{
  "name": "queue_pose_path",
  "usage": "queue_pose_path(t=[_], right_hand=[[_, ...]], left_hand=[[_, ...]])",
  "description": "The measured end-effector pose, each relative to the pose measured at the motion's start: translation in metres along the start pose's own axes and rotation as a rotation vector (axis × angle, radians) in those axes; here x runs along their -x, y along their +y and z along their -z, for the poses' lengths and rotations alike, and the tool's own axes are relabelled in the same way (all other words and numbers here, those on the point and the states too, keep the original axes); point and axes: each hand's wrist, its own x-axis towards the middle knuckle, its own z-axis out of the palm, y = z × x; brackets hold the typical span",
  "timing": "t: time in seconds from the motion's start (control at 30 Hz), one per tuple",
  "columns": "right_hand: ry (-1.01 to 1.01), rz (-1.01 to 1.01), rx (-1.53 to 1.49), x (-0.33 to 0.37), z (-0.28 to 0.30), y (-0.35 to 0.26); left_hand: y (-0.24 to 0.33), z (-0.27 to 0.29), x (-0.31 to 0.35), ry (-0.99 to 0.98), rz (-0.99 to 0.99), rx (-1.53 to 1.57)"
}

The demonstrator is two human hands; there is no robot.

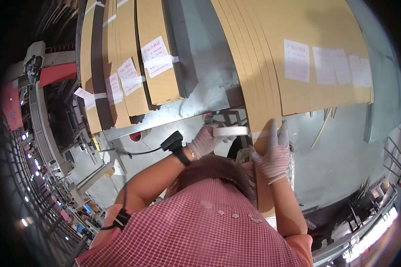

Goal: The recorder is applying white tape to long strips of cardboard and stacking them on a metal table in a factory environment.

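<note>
My left hand [204, 142], in a pale knitted glove, is closed around a roll of white tape [230, 131]. The roll is held edge-on beside a long stack of tan cardboard strips [259, 100]. A light band of tape [261, 133] lies across the stack near my right fingers. My right hand [274, 160], gloved too, rests on the stack with its fingers stretched forward and its thumb apart. The near end of the stack runs down beside my body, under my right hand.
Bundled cardboard strips [156, 84] with white labels and tape lie on the metal table [209, 58] at the left. A wide cardboard stack [325, 98] with loose paper labels [296, 61] lies at the right. A black device [173, 141] with a cable sits at my left wrist.
</note>
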Motion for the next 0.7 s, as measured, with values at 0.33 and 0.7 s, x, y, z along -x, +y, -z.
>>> queue_pose_path(t=[0.33, 0.7], right_hand=[[-0.346, 0.436, -0.084, -0.023, 0.075, -0.045], [-0.361, -0.093, 0.033, -0.06, -0.018, 0.115]], left_hand=[[0.046, -0.069, -0.023, 0.022, -0.271, -0.931], [0.059, -0.074, -0.028, 0.001, -0.194, -0.79]])
